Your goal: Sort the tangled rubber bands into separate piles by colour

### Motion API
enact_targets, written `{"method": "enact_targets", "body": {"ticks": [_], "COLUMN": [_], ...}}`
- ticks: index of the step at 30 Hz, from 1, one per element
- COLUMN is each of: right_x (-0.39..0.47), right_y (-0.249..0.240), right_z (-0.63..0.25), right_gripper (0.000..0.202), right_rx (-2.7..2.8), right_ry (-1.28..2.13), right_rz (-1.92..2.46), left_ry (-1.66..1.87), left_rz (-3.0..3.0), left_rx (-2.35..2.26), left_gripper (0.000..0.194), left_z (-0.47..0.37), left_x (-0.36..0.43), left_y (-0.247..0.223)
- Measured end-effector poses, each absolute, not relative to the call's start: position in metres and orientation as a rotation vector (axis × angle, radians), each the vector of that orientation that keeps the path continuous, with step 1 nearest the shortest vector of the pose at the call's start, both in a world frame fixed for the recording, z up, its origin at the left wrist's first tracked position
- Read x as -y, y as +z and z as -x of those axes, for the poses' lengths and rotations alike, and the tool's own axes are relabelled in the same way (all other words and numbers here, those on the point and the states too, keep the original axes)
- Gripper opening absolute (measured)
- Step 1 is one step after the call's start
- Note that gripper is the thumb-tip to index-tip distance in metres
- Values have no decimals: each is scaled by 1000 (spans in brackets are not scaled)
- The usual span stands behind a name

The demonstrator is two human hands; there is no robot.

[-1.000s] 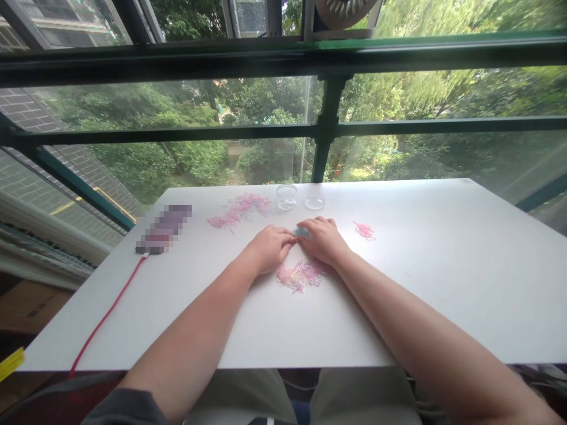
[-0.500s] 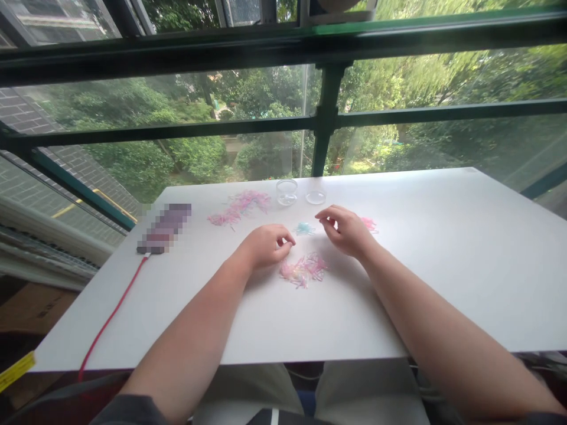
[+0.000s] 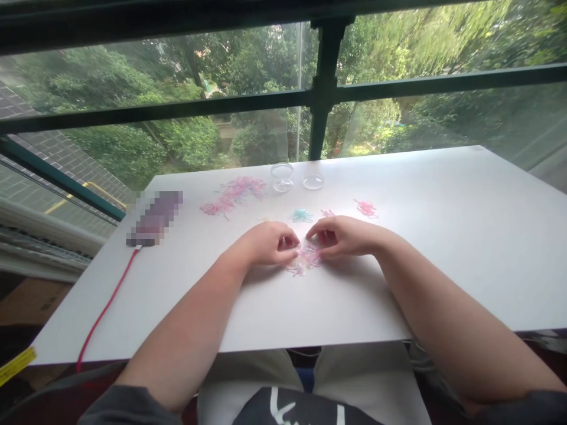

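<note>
On the table in front of me lies a loose heap of small, thin iridescent strips (image 3: 305, 260), pink, purple and pale yellow. My left hand (image 3: 275, 243) touches its left edge, fingers curled and thumb a little apart. From the other side my right hand (image 3: 348, 237) reaches the heap, its thumb and forefinger spread, no strip visible between them. Just beyond the hands are a small teal pile (image 3: 302, 216), a few pink strips (image 3: 328, 213) and a brighter pink pile (image 3: 366, 208). Pale yellowish strips (image 3: 264, 219) show faintly behind my left hand.
A larger mixed pile of strips (image 3: 234, 195) lies at the back left. Near the far edge stand a clear round container (image 3: 282, 178) and a shallow clear dish or lid (image 3: 313, 180). A blurred-out phone-like device (image 3: 157, 217) with a red cable (image 3: 108, 304) is at the left.
My right hand has moved back toward me from beside the teal pile to the near heap, and its fingers have spread. A few pink strips now show behind it. The view has tilted down.
</note>
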State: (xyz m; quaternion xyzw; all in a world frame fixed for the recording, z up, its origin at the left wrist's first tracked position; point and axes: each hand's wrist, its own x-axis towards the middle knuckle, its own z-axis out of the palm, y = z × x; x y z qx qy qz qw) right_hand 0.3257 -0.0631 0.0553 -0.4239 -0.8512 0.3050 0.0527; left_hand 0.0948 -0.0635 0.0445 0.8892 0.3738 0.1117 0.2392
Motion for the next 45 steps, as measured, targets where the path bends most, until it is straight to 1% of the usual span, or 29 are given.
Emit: {"method": "enact_targets", "body": {"ticks": [3,9,12,19,24,29,34,38,43,45], "right_x": [62,62,61,59,59,64,74,79,78,78], "right_y": [55,51,50,49,50,50,50,45,37,38], "right_z": [-327,-324,-323,-324,-326,-323,-307,-294,-291,-292], "right_gripper": [44,22,16,14,16,21,15,19,9,9], "right_rx": [2590,2555,2539,2520,2491,2480,2519,2540,2571,2574], "right_ry": [941,861,840,849,903,813,710,632,576,567], "right_rz": [1293,1384,1413,1421,1375,1276,1102,1043,1041,1066], "left_ry": [296,343,397,422,350,242,259,279,267,258], "left_rz": [-2398,-2375,-2389,-2409,-2375,-2320,-2193,-2140,-2053,-2032], "left_rx": [-1061,-1085,-1101,-1129,-1025,-975,-981,-968,-954,-946], "left_gripper": [17,16,17,17,21,27,30,30,32,32], "left_z": [-97,-95,-94,-89,-88,-85,-80,-78,-78,-77], "left_x": [64,61,60,56,59,61,58,56,54,53], "left_y": [43,43,44,45,47,52,51,48,48,47]}}
